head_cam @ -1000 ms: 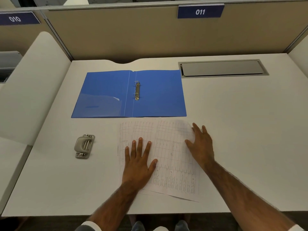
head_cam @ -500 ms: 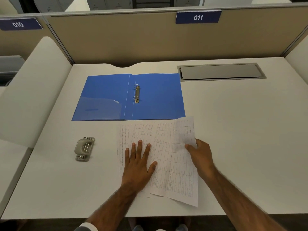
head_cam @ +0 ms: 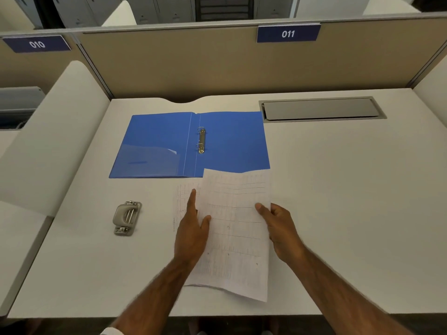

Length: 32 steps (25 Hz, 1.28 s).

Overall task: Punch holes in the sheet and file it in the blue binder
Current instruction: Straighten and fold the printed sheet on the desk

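On a white desk [head_cam: 338, 189], seen from above, a printed sheet [head_cam: 237, 213] covered with a faint table grid lies nearest the viewer. A right hand [head_cam: 281, 228] pinches the sheet's right edge, thumb on top and the other fingers hidden beneath. That side of the paper is raised and bends over toward the left, and its far edge overlaps the near edge of the blue binder [head_cam: 229, 141]. A left hand [head_cam: 191, 233] lies flat on the sheet's left part with its fingers straight. Its forefinger shows on the flat strip of paper, its thumb rests against the raised part, and its other fingers are hidden behind the lifted paper.

Just beyond the sheet, the binder lies open and flat, with two metal rings [head_cam: 201, 140] on its spine. A grey hole punch [head_cam: 127, 218] sits to the left, well apart from the sheet. Farther back on the right, a grey metal flap [head_cam: 319, 108] is set into the desk. Behind it stands a beige partition [head_cam: 217, 66] with a blue label [head_cam: 288, 33] reading 011.
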Available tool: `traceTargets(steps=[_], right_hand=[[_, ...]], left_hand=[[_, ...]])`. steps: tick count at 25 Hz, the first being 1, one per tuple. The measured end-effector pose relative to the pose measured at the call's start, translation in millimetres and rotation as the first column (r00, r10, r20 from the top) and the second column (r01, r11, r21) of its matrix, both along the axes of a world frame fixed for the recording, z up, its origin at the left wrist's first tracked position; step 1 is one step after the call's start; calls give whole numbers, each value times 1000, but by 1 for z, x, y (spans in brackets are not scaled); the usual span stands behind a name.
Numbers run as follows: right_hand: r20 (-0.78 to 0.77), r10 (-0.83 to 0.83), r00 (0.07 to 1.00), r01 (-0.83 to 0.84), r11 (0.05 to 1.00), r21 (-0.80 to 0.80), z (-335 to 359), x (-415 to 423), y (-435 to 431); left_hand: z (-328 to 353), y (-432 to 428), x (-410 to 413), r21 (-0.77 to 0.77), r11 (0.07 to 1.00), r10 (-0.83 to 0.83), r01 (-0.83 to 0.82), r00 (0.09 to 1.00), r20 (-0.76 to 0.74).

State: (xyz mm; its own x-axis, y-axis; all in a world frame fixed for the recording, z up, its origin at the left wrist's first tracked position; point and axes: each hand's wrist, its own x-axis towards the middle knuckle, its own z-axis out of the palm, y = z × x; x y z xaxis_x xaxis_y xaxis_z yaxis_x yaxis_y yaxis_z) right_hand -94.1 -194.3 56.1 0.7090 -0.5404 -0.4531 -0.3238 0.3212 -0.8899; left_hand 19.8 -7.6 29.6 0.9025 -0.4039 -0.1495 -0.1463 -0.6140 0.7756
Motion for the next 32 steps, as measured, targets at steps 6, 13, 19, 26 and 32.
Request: traceTargets(steps=[6,13,19,26,32], right_hand=[[-99,169,981,-195,883,-426,-19,23,-3],[-700,213,682,-718,10,-696,-46,28,-27],[-541,384,748,-639,199,-743,-37,31,-11],[-73,6,997,-6,1000,9,2,33,18],[-139,58,989,-72,992,-101,8,26,17]], left_hand=[[-15,5,8,210,977,-38,27,998,50],[-15,1,10,274,961,-40,33,999,21],[-14,-1,10,332,941,-54,56,998,-18],[-16,-1,11,331,942,-45,47,999,-12],[-6,4,17,288,957,4,-47,989,149]])
